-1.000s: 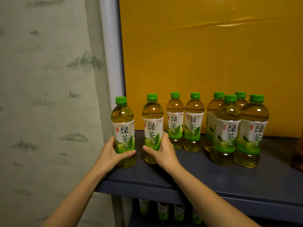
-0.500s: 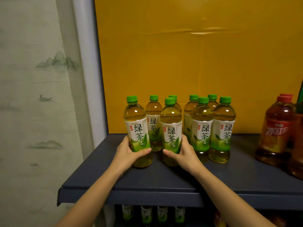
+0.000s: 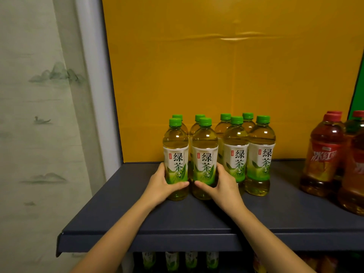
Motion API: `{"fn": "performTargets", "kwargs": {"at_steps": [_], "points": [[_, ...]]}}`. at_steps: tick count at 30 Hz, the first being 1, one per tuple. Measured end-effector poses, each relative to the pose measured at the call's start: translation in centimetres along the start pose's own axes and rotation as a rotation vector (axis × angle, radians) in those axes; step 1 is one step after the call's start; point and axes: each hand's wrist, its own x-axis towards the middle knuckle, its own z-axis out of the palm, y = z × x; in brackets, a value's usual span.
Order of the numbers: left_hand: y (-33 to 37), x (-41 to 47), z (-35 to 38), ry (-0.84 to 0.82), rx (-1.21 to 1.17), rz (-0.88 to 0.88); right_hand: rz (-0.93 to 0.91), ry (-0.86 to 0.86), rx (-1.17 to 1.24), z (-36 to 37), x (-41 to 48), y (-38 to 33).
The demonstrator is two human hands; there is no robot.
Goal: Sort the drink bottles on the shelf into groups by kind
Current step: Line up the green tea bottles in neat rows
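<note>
Several green-tea bottles with green caps stand in two rows on the dark grey shelf [image 3: 197,219]. My left hand [image 3: 161,186] grips the front-left green-tea bottle [image 3: 175,152] low on its label. My right hand [image 3: 222,186] grips the bottle beside it [image 3: 204,154], thumb across its front. Both bottles stand upright on the shelf, touching each other and close against the rest of the green-tea group [image 3: 248,152]. Red-capped iced-tea bottles [image 3: 325,154] stand apart at the right.
A yellow board [image 3: 216,75] backs the shelf. A curtain [image 3: 39,115] and a white post [image 3: 94,95] are to the left. More bottles [image 3: 177,261] stand on the lower shelf. Bare shelf lies left of the green-tea group and along the front edge.
Both hands slid their two bottles rightward along the shelf, closing them up against the other green-tea bottles. The view shifted right, bringing the red bottles in.
</note>
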Motion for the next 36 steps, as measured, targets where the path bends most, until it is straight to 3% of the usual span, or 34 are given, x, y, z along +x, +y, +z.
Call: {"fn": "performTargets", "kwargs": {"at_steps": [7, 14, 36], "points": [[-0.8, 0.0, -0.4, 0.017, 0.016, -0.043, -0.024, 0.133, -0.242, 0.0, -0.8, -0.1], [-1.0, 0.5, 0.3, 0.074, 0.042, 0.001, -0.076, 0.136, -0.411, 0.5, -0.6, -0.2], [-1.8, 0.6, 1.5, 0.156, 0.120, 0.071, -0.030, 0.108, -0.418, 0.7, -0.3, -0.4]]}}
